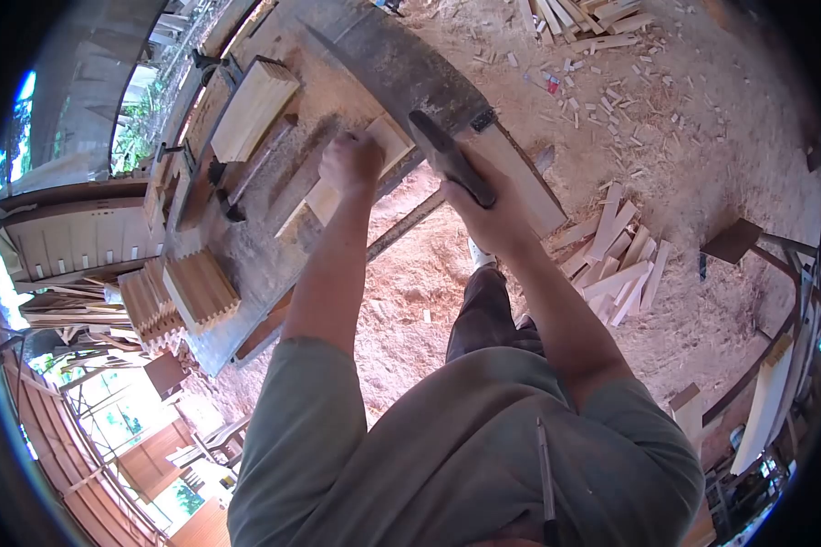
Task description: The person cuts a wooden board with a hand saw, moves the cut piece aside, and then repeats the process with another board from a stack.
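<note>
Wooden stock covers most of the counter (pixel 246 273), a long, dust-coated surface running diagonally through the head view. The left hand (pixel 349 162) is closed in a fist, pressing down on a pale wooden board (pixel 388 137) that lies flat on the counter; the fingers are curled under and their exact hold on the board cannot be made out. The right hand (pixel 483 205) is clenched around the dark handle of a hand saw (pixel 401 68), whose broad grey blade extends up and away from the person, its lower edge meeting the board just beside the left hand. Near the far end of the counter, a bundle of planks (pixel 254 108) stands on edge, next to dark metal clamps (pixel 221 187). At the near end rests a stack of notched wooden pieces (pixel 187 296), their cut ends forming a comb-like pattern. Beyond the counter, the floor (pixel 702 137) is thick with sawdust and scattered small chips. A loose pile of short offcuts (pixel 616 264) lies on the floor to the right of the right forearm, and a second heap of offcuts (pixel 593 23) sits at the top of the view. Both arms emerge from the short sleeves of a green shirt (pixel 456 456), and a pencil (pixel 545 483) is seen against the shirt near the right shoulder.
</note>
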Demonstrator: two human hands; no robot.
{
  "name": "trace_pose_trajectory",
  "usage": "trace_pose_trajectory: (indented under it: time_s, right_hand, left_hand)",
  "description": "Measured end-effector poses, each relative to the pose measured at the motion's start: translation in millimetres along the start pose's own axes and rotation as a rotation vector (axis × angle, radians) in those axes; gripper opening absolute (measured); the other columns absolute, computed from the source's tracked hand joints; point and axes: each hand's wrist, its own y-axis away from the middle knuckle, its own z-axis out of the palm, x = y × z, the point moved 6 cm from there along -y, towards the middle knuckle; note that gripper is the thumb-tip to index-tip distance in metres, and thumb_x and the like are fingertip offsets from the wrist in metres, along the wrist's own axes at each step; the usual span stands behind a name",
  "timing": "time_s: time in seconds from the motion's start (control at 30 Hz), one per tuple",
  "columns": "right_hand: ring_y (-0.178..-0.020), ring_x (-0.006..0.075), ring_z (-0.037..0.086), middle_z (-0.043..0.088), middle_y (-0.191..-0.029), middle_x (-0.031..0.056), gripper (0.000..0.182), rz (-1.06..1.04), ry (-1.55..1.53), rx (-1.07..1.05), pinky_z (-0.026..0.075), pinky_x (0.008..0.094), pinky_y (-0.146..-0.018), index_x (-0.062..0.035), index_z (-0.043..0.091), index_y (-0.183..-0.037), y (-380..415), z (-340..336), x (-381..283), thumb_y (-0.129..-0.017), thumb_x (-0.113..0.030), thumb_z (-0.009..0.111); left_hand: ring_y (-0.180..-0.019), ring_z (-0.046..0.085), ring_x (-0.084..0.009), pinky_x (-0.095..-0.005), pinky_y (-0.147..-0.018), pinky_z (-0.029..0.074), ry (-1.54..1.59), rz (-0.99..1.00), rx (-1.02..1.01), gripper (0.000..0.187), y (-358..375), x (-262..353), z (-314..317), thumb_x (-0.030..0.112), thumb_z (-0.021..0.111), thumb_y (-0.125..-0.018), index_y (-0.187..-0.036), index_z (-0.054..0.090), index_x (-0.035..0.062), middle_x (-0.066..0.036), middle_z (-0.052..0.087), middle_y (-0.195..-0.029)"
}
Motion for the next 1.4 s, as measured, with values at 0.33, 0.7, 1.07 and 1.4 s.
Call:
trace_pose_trajectory:
  time_s: [0.33, 0.7, 1.07, 1.4]
  right_hand:
    - [-0.092, 0.0204, 0.068, 0.069, -0.107, 0.0141, 0.057, 0.037, 0.168, -0.053, 0.052, 0.033, -0.084, -0.0045, 0.049, -0.14, 57, -18, 9, -0.089, -0.019, 0.07]
    - [-0.084, 0.0235, 0.068, 0.068, -0.099, 0.0168, 0.051, -0.045, 0.173, -0.048, 0.052, 0.0336, -0.075, -0.0055, 0.054, -0.134, -39, 20, 1, -0.087, -0.019, 0.068]
    - [-0.095, 0.0177, 0.065, 0.069, -0.103, 0.0121, 0.051, -0.026, 0.113, -0.037, 0.05, 0.0322, -0.085, -0.0039, 0.053, -0.137, 4, 4, 7, -0.09, -0.02, 0.066]
    - [-0.088, 0.0156, 0.064, 0.068, -0.096, 0.0091, 0.047, 0.042, 0.05, 0.011, 0.051, 0.0284, -0.08, 0.0021, 0.055, -0.131, 9, 7, 19, -0.09, -0.017, 0.068]
  left_hand:
    - [-0.082, 0.071, -0.0399, -0.0496, -0.078, 0.055, 0.006, -0.002, -0.001, 0.038, 1, 2, -2, 0.032, 0.049, -0.087, -0.081, 0.076, 0.0055, -0.024, 0.071, -0.086]
    - [-0.081, 0.071, -0.0391, -0.0479, -0.078, 0.055, 0.026, 0.025, -0.008, 0.038, 3, 3, -3, 0.031, 0.05, -0.087, -0.08, 0.076, 0.0052, -0.023, 0.071, -0.083]
    - [-0.087, 0.07, -0.0411, -0.0483, -0.082, 0.055, 0.0, -0.011, -0.01, 0.04, 1, 5, -4, 0.032, 0.048, -0.088, -0.084, 0.077, 0.0056, -0.023, 0.072, -0.09]
    - [-0.075, 0.071, -0.0386, -0.0482, -0.076, 0.055, 0.065, -0.003, 0.056, 0.034, 4, -1, 6, 0.029, 0.052, -0.086, -0.071, 0.075, 0.0082, -0.02, 0.071, -0.076]
